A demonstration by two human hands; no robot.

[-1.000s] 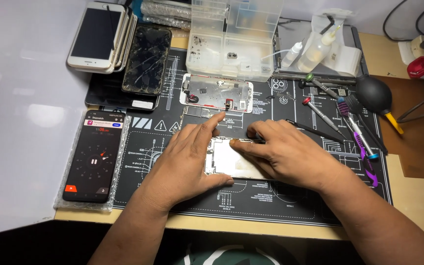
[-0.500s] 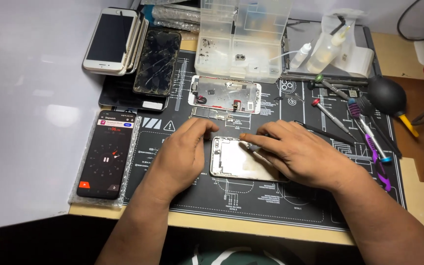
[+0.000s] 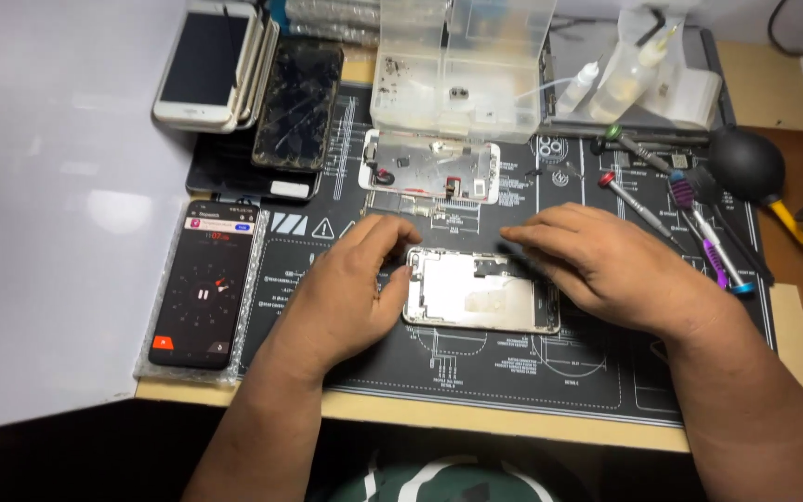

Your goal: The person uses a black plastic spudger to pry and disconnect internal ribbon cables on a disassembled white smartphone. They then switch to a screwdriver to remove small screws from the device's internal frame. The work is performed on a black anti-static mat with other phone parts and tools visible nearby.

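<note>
Opened phone shell [image 3: 480,291] flat at the middle of my work mat [image 3: 476,381], long axis running 9 to 3 o'clock.

Its silvery, mostly bare inside faces up, with a dark strip along the 12 o'clock edge. My left hand [image 3: 346,293] braces its 9 o'clock end, fingers curled, thumb against the edge. My right hand [image 3: 611,265] has lifted off since half a second ago and now hovers flat and loosely spread at the 3 o'clock end, holding nothing. A screen panel [image 3: 431,165] lies toward 12 o'clock.

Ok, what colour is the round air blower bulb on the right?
Black, with a yellow nozzle: the blower bulb shows clearly in the head view.
</note>
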